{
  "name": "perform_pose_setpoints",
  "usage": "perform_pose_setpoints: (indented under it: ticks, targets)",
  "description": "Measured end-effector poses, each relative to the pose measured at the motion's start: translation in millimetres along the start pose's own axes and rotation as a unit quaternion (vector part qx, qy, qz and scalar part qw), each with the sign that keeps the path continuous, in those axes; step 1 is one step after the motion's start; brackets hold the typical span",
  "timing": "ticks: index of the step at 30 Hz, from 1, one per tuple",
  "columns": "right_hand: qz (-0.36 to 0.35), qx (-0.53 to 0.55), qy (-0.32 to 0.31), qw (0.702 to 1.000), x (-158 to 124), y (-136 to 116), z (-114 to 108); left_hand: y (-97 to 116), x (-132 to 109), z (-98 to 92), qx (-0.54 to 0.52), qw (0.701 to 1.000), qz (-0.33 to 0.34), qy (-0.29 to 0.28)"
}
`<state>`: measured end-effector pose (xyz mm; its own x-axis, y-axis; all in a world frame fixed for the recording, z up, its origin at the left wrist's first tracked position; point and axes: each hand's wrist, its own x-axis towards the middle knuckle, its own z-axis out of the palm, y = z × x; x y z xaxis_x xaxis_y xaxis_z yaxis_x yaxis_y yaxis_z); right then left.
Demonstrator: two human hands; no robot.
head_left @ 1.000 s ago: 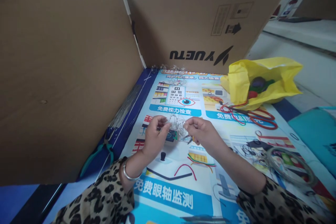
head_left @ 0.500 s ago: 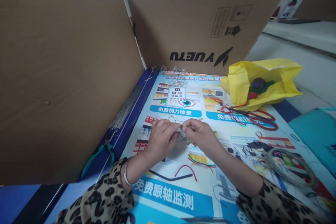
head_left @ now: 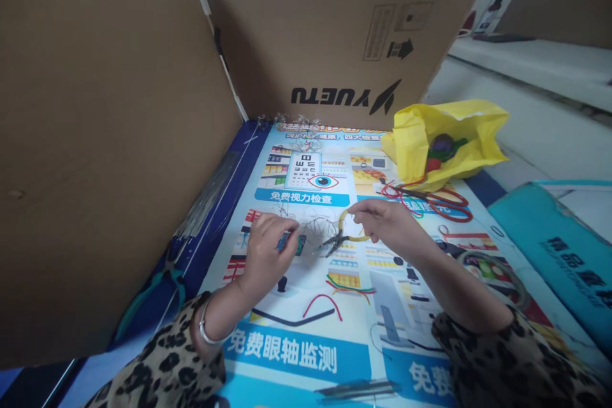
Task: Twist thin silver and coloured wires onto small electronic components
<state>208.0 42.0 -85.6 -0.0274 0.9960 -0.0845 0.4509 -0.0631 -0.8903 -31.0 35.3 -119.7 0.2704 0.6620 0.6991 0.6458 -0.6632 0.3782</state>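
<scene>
My left hand is closed in a pinch over the poster, its thumb and forefinger pressed together; whatever they hold is too small to make out. Some thin twisted wire shows in the gap between my hands. To the right, my right hand has its fingers curled and thumb near forefinger, over the handles of yellow-handled pliers. These pliers seem to lie on the poster, jaws pointing left; contact with my fingers is unclear. Anything in the right fingertips is too fine to see.
Cardboard walls stand at left and back. Farther right are a yellow paper bag, red-handled scissors and a wire coil. Teal pliers and straight wires lie left. Coloured strips lie nearer me.
My hands, together at the fingertips before, have moved apart, left hand leftward and right hand rightward. The pliers between them have come into view. The camera view has shifted somewhat.
</scene>
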Motion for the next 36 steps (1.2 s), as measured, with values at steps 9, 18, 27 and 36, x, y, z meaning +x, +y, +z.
perform_pose_setpoints:
  ticks: [9, 18, 27, 36]
  targets:
    - [0.035, -0.035, -0.054, 0.997, -13, 9, 11, 1, -5, -1.2, -0.034, 0.999, -0.004, 0.008]
    - [-0.02, -0.066, -0.137, 0.988, -23, 22, 36, 3, -4, -1.1, -0.038, 0.999, -0.023, 0.018]
    - [-0.008, -0.123, -0.054, 0.991, -25, 27, 53, 7, -6, 0.3, -0.044, 0.997, -0.061, 0.026]
    - [0.008, -0.269, 0.022, 0.963, -25, 16, 62, 15, -8, -1.9, -0.058, 0.995, -0.079, 0.025]
